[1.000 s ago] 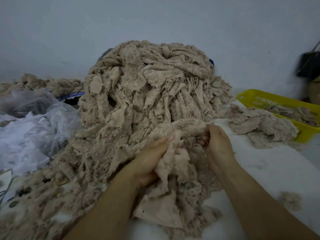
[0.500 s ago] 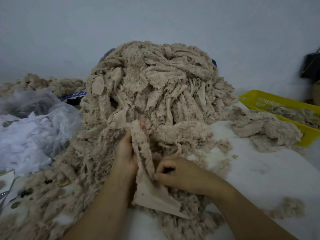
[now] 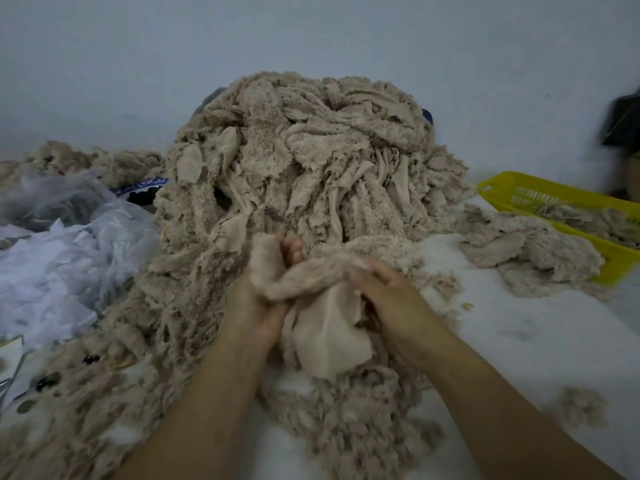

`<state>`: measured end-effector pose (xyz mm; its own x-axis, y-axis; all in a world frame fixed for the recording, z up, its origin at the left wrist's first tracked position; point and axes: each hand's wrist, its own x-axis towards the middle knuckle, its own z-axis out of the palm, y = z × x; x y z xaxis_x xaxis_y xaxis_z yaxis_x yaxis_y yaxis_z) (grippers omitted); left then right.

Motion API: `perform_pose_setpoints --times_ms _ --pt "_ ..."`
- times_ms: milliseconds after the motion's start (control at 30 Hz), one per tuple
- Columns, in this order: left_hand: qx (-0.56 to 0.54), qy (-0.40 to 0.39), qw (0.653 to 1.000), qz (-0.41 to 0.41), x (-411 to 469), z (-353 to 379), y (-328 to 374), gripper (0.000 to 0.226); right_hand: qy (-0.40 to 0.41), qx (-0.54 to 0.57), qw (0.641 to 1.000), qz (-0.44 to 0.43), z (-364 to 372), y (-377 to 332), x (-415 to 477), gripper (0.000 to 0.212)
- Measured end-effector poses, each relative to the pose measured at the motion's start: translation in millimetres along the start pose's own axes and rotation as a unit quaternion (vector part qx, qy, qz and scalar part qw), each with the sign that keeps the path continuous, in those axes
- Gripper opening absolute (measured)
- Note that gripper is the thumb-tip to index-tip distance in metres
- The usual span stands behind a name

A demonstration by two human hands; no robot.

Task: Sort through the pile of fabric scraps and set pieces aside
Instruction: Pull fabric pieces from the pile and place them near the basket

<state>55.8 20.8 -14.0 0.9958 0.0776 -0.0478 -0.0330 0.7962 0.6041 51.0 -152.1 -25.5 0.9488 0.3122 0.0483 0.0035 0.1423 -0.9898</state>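
A tall pile of beige fuzzy fabric scraps [image 3: 304,161] fills the middle of the white table [image 3: 519,341]. At its foot my left hand [image 3: 258,303] grips the left end of a beige scrap [image 3: 325,327], fingertips poking up through the fuzzy edge. My right hand [image 3: 391,299] grips the same scrap's right end. The smooth backing of the scrap hangs down between both hands. A smaller heap of set-aside scraps [image 3: 530,251] lies to the right.
A yellow plastic basket [image 3: 554,199] with scraps stands at the right, partly under the small heap. Clear plastic bags with white material [image 3: 59,258] lie at the left. A small fluff clump [image 3: 581,407] sits near my right forearm. A dark object [image 3: 623,119] is at the far right.
My right hand has risen from low on the scrap to its upper right edge. Both hands now bunch the scrap between them, and the piece is spread wider than before.
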Motion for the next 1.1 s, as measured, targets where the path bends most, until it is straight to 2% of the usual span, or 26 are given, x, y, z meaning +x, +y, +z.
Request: perform_pose_setpoints --times_ms 67,167,233,300,367,400,467,533,600,700,800,900,933,967,1000,1033,1067,1100 --pt "0.091 0.013 0.996 0.007 -2 1 -9 0.012 0.045 0.151 0.987 0.02 -9 -2 4 0.027" --pt "0.31 0.011 0.95 0.03 -11 5 -25 0.02 0.087 0.233 0.968 0.035 -12 -4 7 0.025" --pt "0.386 -0.047 0.921 0.034 -20 6 -30 0.025 0.112 0.252 0.961 0.021 -11 -6 8 0.03" --pt "0.463 -0.127 0.876 0.044 -26 5 -34 0.022 0.115 0.249 0.962 0.011 -9 -7 7 0.03" --pt "0.514 -0.152 0.843 0.055 -26 6 -37 0.011 0.11 0.206 0.972 -0.006 -11 -6 6 0.01" --pt "0.52 -0.139 0.84 0.07 -25 7 -37 0.013 0.101 0.16 0.982 -0.03 -10 -7 4 0.009" --pt "0.494 -0.088 0.86 0.096 -22 9 -35 0.017 0.064 0.031 0.994 -0.088 -7 -7 1 0.007" --pt "0.429 -0.033 0.898 0.091 -20 8 -31 0.018 0.033 -0.07 0.991 -0.111 -1 -6 -3 0.033" --pt "0.364 -0.015 0.93 0.05 -18 6 -30 0.026 0.008 -0.12 0.987 -0.104 4 2 -2 0.05" --pt "0.337 -0.045 0.94 -0.016 -16 3 -34 0.045 0.019 -0.114 0.987 -0.109 12 5 -2 0.056" --pt "0.318 -0.121 0.94 -0.033 -14 8 -43 0.047 0.033 -0.117 0.988 -0.1 7 8 0 0.049" --pt "0.338 -0.114 0.934 -0.02 -14 9 -45 0.044 0.06 -0.181 0.978 -0.084 1 12 4 0.033" --pt "0.367 -0.115 0.923 -0.002 -13 6 -44 0.047 0.088 -0.155 0.982 -0.069 -4 11 8 0.024" --pt "0.418 -0.115 0.9 0.031 -14 3 -42 0.051 0.122 -0.071 0.988 -0.058 -13 6 11 0.014" --pt "0.485 -0.109 0.864 0.077 -15 0 -38 0.049 0.162 0.06 0.983 -0.063 -25 -1 14 0.014" --pt "0.541 -0.086 0.828 0.123 -15 -3 -34 0.04 0.186 0.218 0.954 -0.084 -40 -11 14 0.019" --pt "0.569 -0.055 0.806 0.156 -13 -5 -30 0.028 0.199 0.352 0.908 -0.112 -56 -19 14 0.021" --pt "0.583 -0.024 0.793 0.176 -12 -5 -28 0.021 0.213 0.433 0.867 -0.121 -67 -22 14 0.032"
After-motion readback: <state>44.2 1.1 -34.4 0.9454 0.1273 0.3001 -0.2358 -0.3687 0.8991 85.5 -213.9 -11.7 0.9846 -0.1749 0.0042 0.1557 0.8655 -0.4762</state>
